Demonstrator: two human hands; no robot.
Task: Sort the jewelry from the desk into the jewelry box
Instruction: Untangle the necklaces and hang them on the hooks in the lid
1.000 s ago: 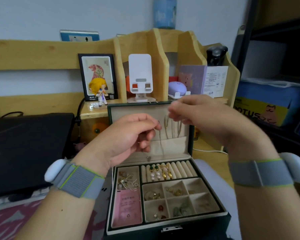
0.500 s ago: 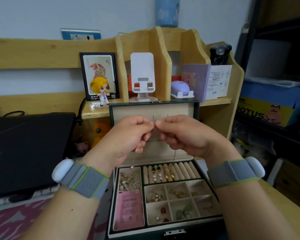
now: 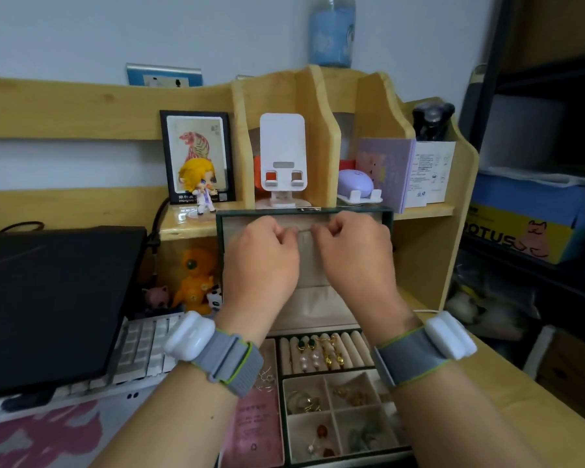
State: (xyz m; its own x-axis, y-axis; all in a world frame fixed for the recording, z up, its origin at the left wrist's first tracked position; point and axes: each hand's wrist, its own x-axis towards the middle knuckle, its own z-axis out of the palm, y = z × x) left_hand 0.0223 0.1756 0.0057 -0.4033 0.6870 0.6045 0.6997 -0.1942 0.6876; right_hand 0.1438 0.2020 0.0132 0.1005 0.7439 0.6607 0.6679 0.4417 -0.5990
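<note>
A dark green jewelry box (image 3: 387,217) stands open in front of me, its beige-lined lid upright. Both hands are raised to the top of the lid's inside. My left hand (image 3: 262,258) and my right hand (image 3: 353,255) each pinch one end of a thin chain (image 3: 304,230) stretched level between them, close to the lid lining. The chain is faint and hard to make out. Below, the tray holds earrings on ring rolls (image 3: 318,352) and small pieces in square compartments (image 3: 335,410). A pink card (image 3: 254,430) lies in the left compartment.
A wooden desk shelf (image 3: 318,106) stands right behind the lid, with a white phone stand (image 3: 282,157), a figurine (image 3: 200,184) and a framed picture. A black laptop (image 3: 48,298) and keyboard (image 3: 142,349) lie at the left. Dark shelving stands at the right.
Both hands have risen from mid-lid to the lid's top edge. One second ago they were apart with chains hanging; now they sit side by side with a chain pulled level between them.
</note>
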